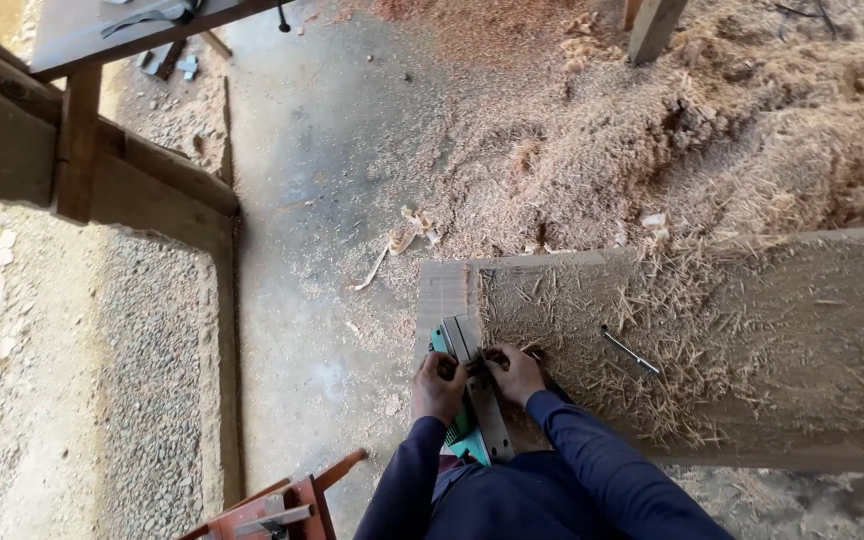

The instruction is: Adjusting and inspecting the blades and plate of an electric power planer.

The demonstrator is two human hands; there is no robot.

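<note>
Grey concrete floor (pixel 322 180) through the middle, dusted with sawdust. Deep heap of wood shavings (pixel 712 120) from twelve to three o'clock. Gravel strip (pixel 122 380) at eight o'clock, edged by a timber beam (pixel 152 170) toward ten. Wooden post (pixel 655 28) at one o'clock. Reddish wooden frame (pixel 282 505) at six o'clock. Soft daylight, no hard shadows.
</note>
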